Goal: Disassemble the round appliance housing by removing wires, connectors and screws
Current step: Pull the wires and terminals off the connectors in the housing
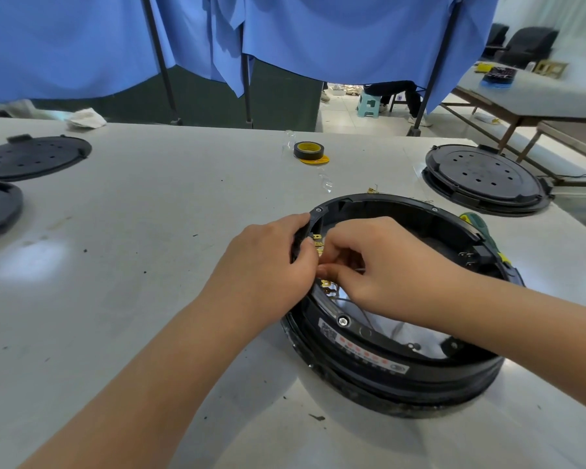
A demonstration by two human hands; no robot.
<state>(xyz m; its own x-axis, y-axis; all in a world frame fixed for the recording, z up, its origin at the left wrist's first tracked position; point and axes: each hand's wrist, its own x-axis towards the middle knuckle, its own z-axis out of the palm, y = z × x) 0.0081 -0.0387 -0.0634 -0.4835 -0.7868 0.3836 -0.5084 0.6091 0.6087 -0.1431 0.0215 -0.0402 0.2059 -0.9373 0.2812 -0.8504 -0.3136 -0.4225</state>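
Note:
The round black appliance housing [379, 363] lies open side up on the white table, right of centre. My left hand [268, 265] grips the housing's left rim, fingers curled over the black edge. My right hand [369, 265] reaches inside at the same spot, its fingertips pinching at the brass connector tabs [318, 242] on the inner wall. Thin wires [352, 302] run across the shiny inner ring below the hands. Screws sit in the rim at the top left [318, 210] and at the front [343, 321].
A green and yellow screwdriver [481, 228] lies behind the housing's right side. A black tape roll [308, 151] sits mid-table. Black round covers lie at the right [484, 177] and at the far left [31, 157]. Blue curtains hang behind the table.

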